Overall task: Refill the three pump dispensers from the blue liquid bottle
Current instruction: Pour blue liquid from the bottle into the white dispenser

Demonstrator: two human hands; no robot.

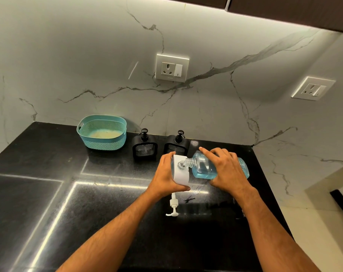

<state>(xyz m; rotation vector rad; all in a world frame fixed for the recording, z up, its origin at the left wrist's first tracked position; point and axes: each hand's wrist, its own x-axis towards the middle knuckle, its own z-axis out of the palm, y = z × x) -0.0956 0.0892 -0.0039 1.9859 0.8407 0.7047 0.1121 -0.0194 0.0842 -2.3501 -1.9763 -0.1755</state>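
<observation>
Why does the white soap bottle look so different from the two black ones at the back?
The white dispenser is open: its white pump lies loose on the black counter, while both black dispensers have their pumps on. The left hand grips the white one, and the right hand tips the blue liquid bottle into it; the black ones stand untouched by the wall. All three share a squarish shape.

Both forearms extended forward; left hand [167, 174] fingers curled, gripping; right hand [225, 169] gripping, index finger straight.

white dispenser [180, 171]: left hand [167, 174] hides side | basket [102, 131] contents: blurred
</observation>
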